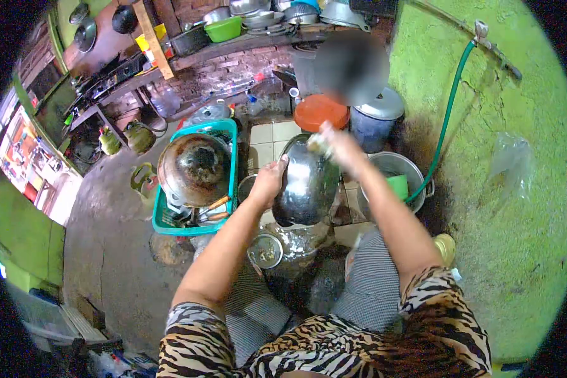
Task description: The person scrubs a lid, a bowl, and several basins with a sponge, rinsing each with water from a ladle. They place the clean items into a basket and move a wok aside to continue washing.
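Observation:
My left hand (pixel 268 181) grips the rim of a dark, shiny metal pan (pixel 309 186) and holds it tilted on edge in front of me. At the pan's upper rim my right hand (pixel 331 142) is closed on a small scrubber (pixel 317 146) and presses it against the metal. The scrubber is blurred and mostly hidden by the fingers. Below the pan a small round metal lid or bowl (pixel 266 251) lies on the wet floor between my knees.
A teal plastic basket (pixel 228 129) at the left holds a blackened wok (pixel 194 169) and utensils. An orange lid (pixel 321 112), a covered blue bucket (pixel 375 123) and a metal pot (pixel 394 165) with a green hose (pixel 447 120) stand beyond. Green wall at right; shelves of pots behind.

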